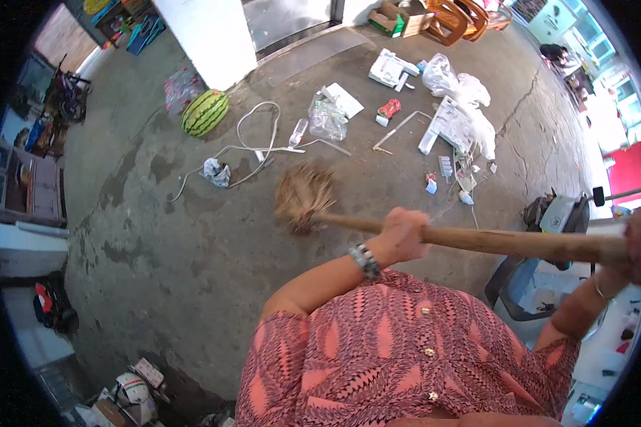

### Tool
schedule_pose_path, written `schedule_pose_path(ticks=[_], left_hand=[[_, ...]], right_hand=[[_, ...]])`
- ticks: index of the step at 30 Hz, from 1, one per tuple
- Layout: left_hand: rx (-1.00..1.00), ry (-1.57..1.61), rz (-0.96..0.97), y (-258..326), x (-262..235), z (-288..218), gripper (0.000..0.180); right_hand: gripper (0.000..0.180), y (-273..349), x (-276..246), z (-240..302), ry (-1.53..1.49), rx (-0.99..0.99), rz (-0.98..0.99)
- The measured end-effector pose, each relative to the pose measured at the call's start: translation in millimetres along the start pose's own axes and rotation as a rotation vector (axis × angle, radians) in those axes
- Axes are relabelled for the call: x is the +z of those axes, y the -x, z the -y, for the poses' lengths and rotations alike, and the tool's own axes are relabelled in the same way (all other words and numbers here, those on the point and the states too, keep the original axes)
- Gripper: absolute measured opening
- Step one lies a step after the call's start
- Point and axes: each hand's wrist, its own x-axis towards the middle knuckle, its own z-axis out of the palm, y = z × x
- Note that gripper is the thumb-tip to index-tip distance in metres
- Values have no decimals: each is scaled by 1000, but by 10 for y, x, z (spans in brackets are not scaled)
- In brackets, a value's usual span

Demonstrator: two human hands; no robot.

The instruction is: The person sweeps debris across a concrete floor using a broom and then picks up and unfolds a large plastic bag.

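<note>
A straw broom (520, 243) with a long wooden handle slants across in front of me. My left hand (404, 235), with a bracelet on its wrist, is closed round the lower part of the handle. At the far right, my right hand (634, 250) grips the upper end; it is partly blurred and dark at the picture's rim. The bristle head (305, 197) meets the concrete floor near the middle. Just beyond it lie a white hose (243, 146), a crumpled plastic wrapper (216, 173) and a clear plastic bag (327, 121).
A watermelon (205, 112) lies by the white wall. White foam pieces (392, 69), plastic bags (470, 91), a red crushed can (389, 108) and scraps are strewn on the far floor. A vehicle (541, 277) stands close on my right. Helmet-like clutter (135, 391) sits at lower left.
</note>
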Motion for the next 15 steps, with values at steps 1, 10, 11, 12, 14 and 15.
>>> schedule_pose_path(ticks=[1, 10, 11, 12, 14, 15], left_hand=[[-49, 1, 24, 74, 29, 107, 20], [-339, -20, 278, 357, 410, 624, 13], [-307, 7, 286, 200, 448, 539, 12], [-244, 46, 308, 29, 523, 392, 11], [-199, 64, 328, -217, 752, 268, 11], [-143, 85, 306, -323, 874, 253, 10]], right_hand=[[18, 93, -758, 392, -429, 362, -65], [33, 344, -578, -647, 468, 384, 19], [33, 348, -596, -439, 623, 294, -76], [33, 333, -443, -183, 806, 183, -177], [17, -24, -142, -279, 647, 383, 222], [17, -169, 24, -381, 473, 567, 627]])
